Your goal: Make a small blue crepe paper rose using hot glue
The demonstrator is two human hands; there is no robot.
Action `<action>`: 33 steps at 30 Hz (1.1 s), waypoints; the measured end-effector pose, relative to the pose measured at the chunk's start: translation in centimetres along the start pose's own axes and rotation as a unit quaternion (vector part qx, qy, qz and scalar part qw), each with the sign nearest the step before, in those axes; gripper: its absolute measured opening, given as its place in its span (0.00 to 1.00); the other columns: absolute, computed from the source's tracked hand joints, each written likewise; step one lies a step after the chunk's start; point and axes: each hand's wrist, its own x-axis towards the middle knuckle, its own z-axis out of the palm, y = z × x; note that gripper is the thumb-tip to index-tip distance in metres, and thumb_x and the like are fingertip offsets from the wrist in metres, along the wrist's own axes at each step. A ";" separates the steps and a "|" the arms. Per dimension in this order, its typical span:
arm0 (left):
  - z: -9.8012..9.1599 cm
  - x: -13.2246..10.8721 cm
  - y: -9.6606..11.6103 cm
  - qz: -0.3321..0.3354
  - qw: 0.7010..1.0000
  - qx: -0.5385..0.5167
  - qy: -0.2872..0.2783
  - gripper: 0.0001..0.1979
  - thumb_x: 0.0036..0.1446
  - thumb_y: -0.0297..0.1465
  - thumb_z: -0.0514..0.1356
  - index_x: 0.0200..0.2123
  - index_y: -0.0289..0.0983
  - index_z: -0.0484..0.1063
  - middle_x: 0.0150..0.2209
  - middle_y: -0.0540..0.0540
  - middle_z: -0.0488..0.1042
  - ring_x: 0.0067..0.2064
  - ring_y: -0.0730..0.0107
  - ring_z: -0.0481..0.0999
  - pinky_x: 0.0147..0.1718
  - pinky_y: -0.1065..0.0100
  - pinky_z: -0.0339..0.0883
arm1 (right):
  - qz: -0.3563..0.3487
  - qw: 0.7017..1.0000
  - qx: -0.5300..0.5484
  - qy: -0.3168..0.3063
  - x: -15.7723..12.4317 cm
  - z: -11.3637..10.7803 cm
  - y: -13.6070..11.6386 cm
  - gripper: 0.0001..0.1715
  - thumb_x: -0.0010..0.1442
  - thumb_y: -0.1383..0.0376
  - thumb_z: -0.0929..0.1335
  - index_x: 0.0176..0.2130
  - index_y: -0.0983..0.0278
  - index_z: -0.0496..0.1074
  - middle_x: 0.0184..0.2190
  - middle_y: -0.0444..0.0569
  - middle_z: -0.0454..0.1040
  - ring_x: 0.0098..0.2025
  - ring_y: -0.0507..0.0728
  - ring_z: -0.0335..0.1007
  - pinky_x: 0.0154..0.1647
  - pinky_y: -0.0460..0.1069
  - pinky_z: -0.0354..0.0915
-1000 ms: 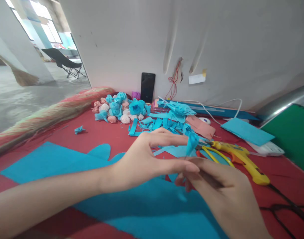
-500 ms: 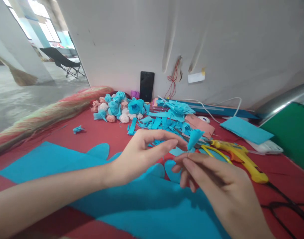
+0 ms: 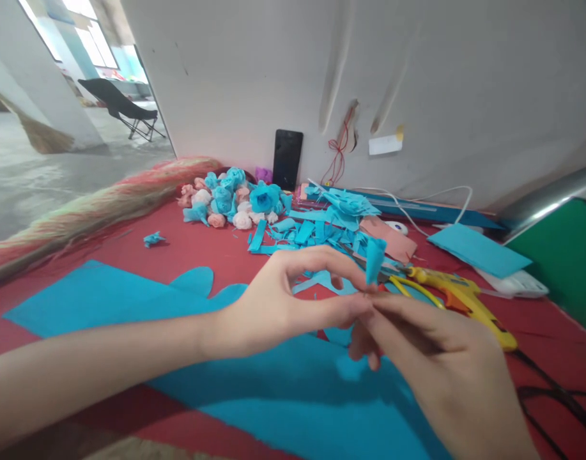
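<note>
A small rolled blue crepe-paper flower bud [image 3: 376,259] stands upright above my fingertips. My right hand [image 3: 431,351] pinches its thin base between thumb and forefinger. The thumb and forefinger of my left hand [image 3: 278,303] meet at that same base from the other side, closed on it just under the bud. What lies between the fingertips is mostly hidden. Beneath both hands spreads a large blue crepe-paper sheet [image 3: 283,396], with rounded petal-shaped pieces [image 3: 195,281] along its far side.
Finished blue, pink and white paper flowers [image 3: 242,198] are heaped at the back. Blue paper scraps [image 3: 312,230] lie beside them. A yellow glue gun [image 3: 484,313] and yellow-handled scissors [image 3: 402,287] are on the right. A black phone [image 3: 287,160] leans on the wall.
My left thumb and forefinger have come right and closed at the bud's base, where they were apart before. The bud has tipped more upright and shifted slightly right.
</note>
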 end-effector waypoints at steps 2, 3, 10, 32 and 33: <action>0.2 0.0 0.1 0.006 1.000 0.005 0.016 0.03 0.48 0.29 0.62 0.29 0.35 0.72 0.32 0.49 0.72 0.35 0.73 0.71 0.32 0.73 0.67 | 0.006 1.000 0.003 -0.002 0.0 0.0 0.2 0.09 0.53 0.66 0.66 0.23 0.59 0.73 0.16 0.37 0.68 0.16 0.44 0.62 0.19 0.34 0.62; 0.2 0.0 0.2 0.003 1.000 0.001 0.022 0.03 0.48 0.29 0.62 0.28 0.35 0.72 0.32 0.49 0.72 0.35 0.73 0.71 0.30 0.74 0.67 | 0.009 1.000 0.005 -0.003 0.0 0.0 0.3 0.09 0.53 0.66 0.66 0.23 0.59 0.73 0.16 0.38 0.69 0.17 0.44 0.62 0.19 0.34 0.62; 0.4 0.1 0.6 0.000 0.998 -0.030 0.061 0.03 0.46 0.26 0.63 0.22 0.35 0.74 0.24 0.52 0.71 0.25 0.79 0.69 0.24 0.75 0.67 | 0.007 1.000 -0.007 0.000 0.0 0.2 0.2 0.08 0.53 0.65 0.67 0.24 0.60 0.74 0.17 0.39 0.70 0.17 0.46 0.64 0.18 0.36 0.64; -0.3 0.4 0.2 -0.015 0.998 0.002 0.055 0.10 0.57 0.30 0.54 0.25 0.35 0.66 0.27 0.53 0.65 0.32 0.79 0.64 0.33 0.76 0.61 | 0.048 0.997 0.066 -0.009 0.6 -0.2 0.1 0.08 0.53 0.69 0.67 0.25 0.59 0.75 0.17 0.39 0.72 0.16 0.46 0.67 0.16 0.34 0.64; -0.2 0.4 0.2 -0.016 0.998 0.003 0.054 0.09 0.57 0.30 0.54 0.25 0.35 0.67 0.27 0.53 0.66 0.32 0.79 0.65 0.33 0.77 0.61 | 0.066 0.995 0.074 -0.003 0.5 0.0 0.0 0.08 0.53 0.68 0.68 0.25 0.59 0.75 0.18 0.39 0.72 0.16 0.46 0.67 0.16 0.34 0.64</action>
